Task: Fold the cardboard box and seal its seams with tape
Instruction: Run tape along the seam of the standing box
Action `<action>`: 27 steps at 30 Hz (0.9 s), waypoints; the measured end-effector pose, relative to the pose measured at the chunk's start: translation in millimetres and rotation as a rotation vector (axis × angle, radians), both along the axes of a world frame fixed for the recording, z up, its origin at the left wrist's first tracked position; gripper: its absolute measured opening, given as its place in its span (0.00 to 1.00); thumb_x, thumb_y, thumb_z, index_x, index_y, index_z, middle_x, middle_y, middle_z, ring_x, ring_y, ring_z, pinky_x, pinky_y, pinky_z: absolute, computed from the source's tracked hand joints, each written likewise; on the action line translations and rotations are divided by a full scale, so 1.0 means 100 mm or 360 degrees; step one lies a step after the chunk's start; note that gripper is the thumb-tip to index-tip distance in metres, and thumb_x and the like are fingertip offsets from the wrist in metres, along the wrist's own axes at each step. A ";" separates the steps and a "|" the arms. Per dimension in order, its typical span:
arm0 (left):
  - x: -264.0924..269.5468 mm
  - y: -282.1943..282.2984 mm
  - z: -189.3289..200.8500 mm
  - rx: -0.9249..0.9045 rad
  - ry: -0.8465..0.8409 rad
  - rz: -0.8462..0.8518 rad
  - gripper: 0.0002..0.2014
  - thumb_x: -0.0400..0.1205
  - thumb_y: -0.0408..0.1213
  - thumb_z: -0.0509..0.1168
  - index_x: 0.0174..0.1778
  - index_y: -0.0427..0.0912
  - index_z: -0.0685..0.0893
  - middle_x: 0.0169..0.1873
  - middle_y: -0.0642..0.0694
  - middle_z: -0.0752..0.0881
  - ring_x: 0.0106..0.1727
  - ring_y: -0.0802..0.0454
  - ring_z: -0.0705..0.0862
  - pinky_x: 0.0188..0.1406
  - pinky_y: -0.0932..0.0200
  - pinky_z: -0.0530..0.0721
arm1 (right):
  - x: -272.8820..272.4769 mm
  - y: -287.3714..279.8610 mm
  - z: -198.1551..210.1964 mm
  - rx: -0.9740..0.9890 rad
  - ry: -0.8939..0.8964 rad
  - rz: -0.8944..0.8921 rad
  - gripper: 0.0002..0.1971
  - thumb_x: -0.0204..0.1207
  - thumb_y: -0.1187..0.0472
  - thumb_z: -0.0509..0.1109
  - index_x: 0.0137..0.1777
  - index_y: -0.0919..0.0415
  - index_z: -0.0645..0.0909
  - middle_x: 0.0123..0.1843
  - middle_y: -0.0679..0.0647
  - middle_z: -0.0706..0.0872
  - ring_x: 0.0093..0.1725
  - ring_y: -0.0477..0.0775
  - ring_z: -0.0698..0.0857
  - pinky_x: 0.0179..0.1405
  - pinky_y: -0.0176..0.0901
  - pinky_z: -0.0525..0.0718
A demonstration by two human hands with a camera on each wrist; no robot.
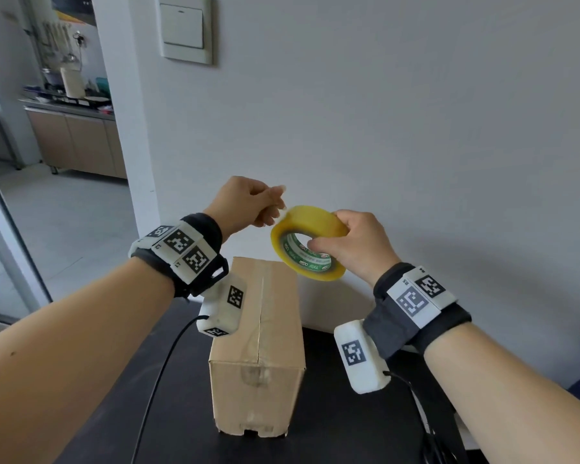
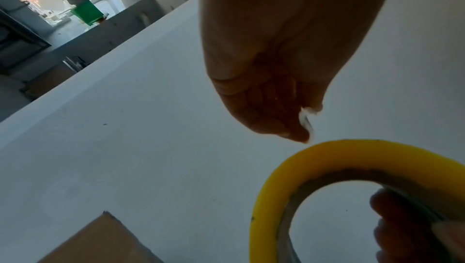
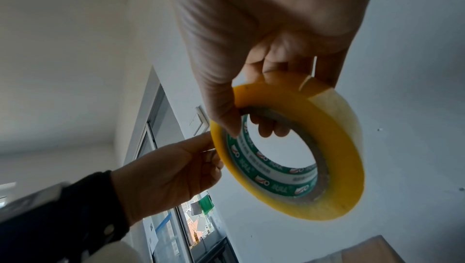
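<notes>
1. Grey wall (image 1: 416, 112) is being shown behind a dark tabletop (image 1: 342, 413); at the far left a doorway is opening onto a kitchen counter (image 1: 67, 105), and a light switch (image 1: 185, 28) is mounted on the wall above.
2. Left hand (image 1: 245, 202) is being held raised above the table, its fingers curled, and the loose end of the tape (image 2: 305, 117) is being pinched between thumb and fingertips just beside the roll's rim.
3. Cardboard box (image 1: 262, 346) is being left standing on the tabletop below and between the two hands, touched by neither; its top flaps are lying closed and meeting along a centre seam (image 1: 261, 309). Whether tape is lying over that seam cannot be told.
4. Yellowish roll of packing tape (image 1: 307, 242), with a green printed core, is being held tilted in the air above the box's far end.
5. Right hand (image 1: 359, 246) is being wrapped round the roll, thumb laid on the near face and fingers hooked through the core.
</notes>
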State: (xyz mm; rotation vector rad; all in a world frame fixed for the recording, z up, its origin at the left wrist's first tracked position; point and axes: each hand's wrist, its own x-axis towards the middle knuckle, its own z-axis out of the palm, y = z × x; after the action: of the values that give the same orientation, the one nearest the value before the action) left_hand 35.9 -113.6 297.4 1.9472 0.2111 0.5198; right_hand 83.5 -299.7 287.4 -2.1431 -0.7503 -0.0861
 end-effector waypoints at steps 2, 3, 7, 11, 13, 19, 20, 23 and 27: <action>-0.05 -0.01 0.02 -0.0089 0.0037 -0.0011 0.19 0.82 0.51 0.63 0.41 0.38 0.88 0.32 0.46 0.87 0.29 0.58 0.84 0.34 0.68 0.85 | -0.01 -0.02 0.02 -0.0013 -0.0003 0.0013 0.10 0.63 0.59 0.79 0.38 0.62 0.83 0.31 0.49 0.81 0.32 0.49 0.79 0.30 0.39 0.75; -0.07 -0.01 0.03 -0.0098 0.0071 -0.0028 0.18 0.80 0.51 0.65 0.43 0.38 0.88 0.34 0.46 0.87 0.32 0.57 0.84 0.35 0.68 0.86 | -0.02 -0.02 0.03 -0.0013 -0.0004 0.0018 0.09 0.63 0.59 0.79 0.38 0.61 0.83 0.30 0.49 0.81 0.31 0.47 0.79 0.28 0.37 0.75; -0.17 0.01 -0.01 -0.0050 0.0107 0.0006 0.09 0.76 0.37 0.73 0.49 0.38 0.87 0.37 0.46 0.88 0.35 0.57 0.85 0.38 0.71 0.86 | -0.03 -0.03 0.05 -0.0020 -0.0018 0.0059 0.10 0.63 0.57 0.80 0.38 0.61 0.83 0.30 0.49 0.81 0.31 0.46 0.79 0.28 0.36 0.74; -0.26 0.01 -0.05 -0.0149 0.0089 0.0159 0.06 0.77 0.36 0.72 0.42 0.36 0.86 0.34 0.45 0.89 0.32 0.56 0.86 0.35 0.70 0.87 | -0.07 0.00 0.06 -0.0025 -0.0020 0.0140 0.17 0.62 0.51 0.81 0.41 0.65 0.84 0.31 0.51 0.82 0.32 0.50 0.80 0.31 0.40 0.76; -0.30 0.00 -0.07 -0.0161 0.0113 0.0191 0.06 0.78 0.36 0.71 0.39 0.37 0.85 0.32 0.46 0.88 0.30 0.58 0.85 0.31 0.71 0.85 | -0.09 0.00 0.06 0.0009 0.0014 0.0195 0.24 0.62 0.44 0.80 0.37 0.68 0.81 0.30 0.53 0.81 0.30 0.51 0.78 0.32 0.42 0.76; -0.47 -0.02 -0.21 -0.0121 0.0277 0.0253 0.11 0.80 0.39 0.69 0.35 0.37 0.84 0.31 0.46 0.87 0.27 0.59 0.81 0.26 0.74 0.82 | -0.15 0.05 0.12 0.0176 0.0266 0.0191 0.32 0.73 0.37 0.67 0.22 0.52 0.54 0.20 0.48 0.59 0.25 0.50 0.61 0.32 0.43 0.63; -0.50 -0.03 -0.24 -0.0127 0.0300 0.0259 0.11 0.80 0.39 0.69 0.35 0.37 0.84 0.30 0.46 0.86 0.26 0.60 0.81 0.25 0.74 0.82 | -0.14 0.06 0.10 0.0165 0.0260 0.0196 0.31 0.74 0.40 0.68 0.21 0.52 0.54 0.20 0.47 0.58 0.25 0.51 0.61 0.34 0.44 0.64; -0.60 -0.05 -0.34 -0.0126 0.0382 0.0261 0.11 0.80 0.40 0.69 0.34 0.38 0.83 0.30 0.46 0.86 0.27 0.57 0.80 0.26 0.73 0.82 | -0.14 0.03 0.01 0.0087 0.0232 0.0252 0.32 0.72 0.42 0.71 0.18 0.51 0.55 0.19 0.47 0.58 0.25 0.53 0.62 0.36 0.45 0.67; -0.71 -0.07 -0.43 -0.0212 0.0470 0.0245 0.11 0.80 0.40 0.69 0.34 0.38 0.83 0.30 0.45 0.85 0.29 0.55 0.79 0.32 0.68 0.82 | -0.18 -0.03 -0.02 -0.0043 0.0205 0.0274 0.33 0.71 0.43 0.72 0.18 0.52 0.55 0.16 0.45 0.57 0.21 0.50 0.61 0.32 0.42 0.66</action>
State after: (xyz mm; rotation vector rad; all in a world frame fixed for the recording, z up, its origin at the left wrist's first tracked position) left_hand -35.1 -120.9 254.4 1.8796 0.5730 0.3065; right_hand 65.5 -303.1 285.1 -2.0778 -0.8601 0.1526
